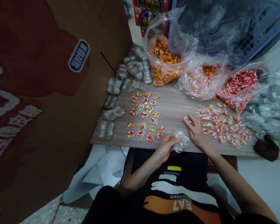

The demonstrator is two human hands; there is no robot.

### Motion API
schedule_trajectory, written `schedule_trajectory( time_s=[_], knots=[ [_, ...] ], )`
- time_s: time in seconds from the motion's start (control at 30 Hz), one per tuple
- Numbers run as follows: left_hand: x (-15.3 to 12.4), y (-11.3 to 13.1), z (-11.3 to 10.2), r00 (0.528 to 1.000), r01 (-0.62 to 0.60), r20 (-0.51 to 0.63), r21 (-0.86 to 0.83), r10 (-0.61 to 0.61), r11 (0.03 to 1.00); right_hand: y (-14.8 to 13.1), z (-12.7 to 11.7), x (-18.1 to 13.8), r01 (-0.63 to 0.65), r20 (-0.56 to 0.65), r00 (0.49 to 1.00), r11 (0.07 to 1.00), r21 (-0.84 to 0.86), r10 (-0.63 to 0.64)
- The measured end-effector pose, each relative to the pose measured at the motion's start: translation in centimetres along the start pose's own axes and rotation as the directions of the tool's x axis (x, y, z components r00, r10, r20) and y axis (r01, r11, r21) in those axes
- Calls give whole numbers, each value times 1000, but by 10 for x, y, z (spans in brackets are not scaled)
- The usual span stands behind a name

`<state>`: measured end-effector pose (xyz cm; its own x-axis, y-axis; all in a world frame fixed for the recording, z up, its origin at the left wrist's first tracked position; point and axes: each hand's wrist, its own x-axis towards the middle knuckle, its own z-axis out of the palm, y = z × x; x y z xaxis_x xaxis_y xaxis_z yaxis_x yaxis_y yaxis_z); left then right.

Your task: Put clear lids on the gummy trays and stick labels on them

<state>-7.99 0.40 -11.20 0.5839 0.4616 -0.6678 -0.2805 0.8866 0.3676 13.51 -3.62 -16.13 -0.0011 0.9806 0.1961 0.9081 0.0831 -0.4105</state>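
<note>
My left hand (166, 148) is closed, thumb on top, around some clear plastic trays (180, 145) at the table's front edge. How many are nested there I cannot tell. My right hand (196, 130) rests at the table, its fingertips gripping a small clear tray filled with red and orange candy pieces (185, 119). Left of the hands stand rows of similar filled trays (143, 129), each with a red piece and orange pieces in its hollows. Loose candy pieces (159, 136) lie near my left hand. Many filled trays (224, 124) are heaped to the right.
A large cardboard box (60, 93) walls off the left, with unfilled trays (114, 113) beside it. Bags of orange candy (165, 68) and red candy (241, 84) stand behind, before a blue crate (259, 37). More clear trays (268, 109) and a dark brown item (267, 148) lie right.
</note>
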Motion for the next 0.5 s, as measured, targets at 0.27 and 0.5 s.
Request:
schedule_trajectory(
  time_s=[0.27,0.5],
  knots=[
    [5,-1,-1,1000,-4,9,-2,4,1000,-15,2,4,38,188,982,975,-217,4],
    [1,1,1,1000,7,-3,-22,-7,1000,-26,2,6,17,177,984,957,-288,36]
  ],
)
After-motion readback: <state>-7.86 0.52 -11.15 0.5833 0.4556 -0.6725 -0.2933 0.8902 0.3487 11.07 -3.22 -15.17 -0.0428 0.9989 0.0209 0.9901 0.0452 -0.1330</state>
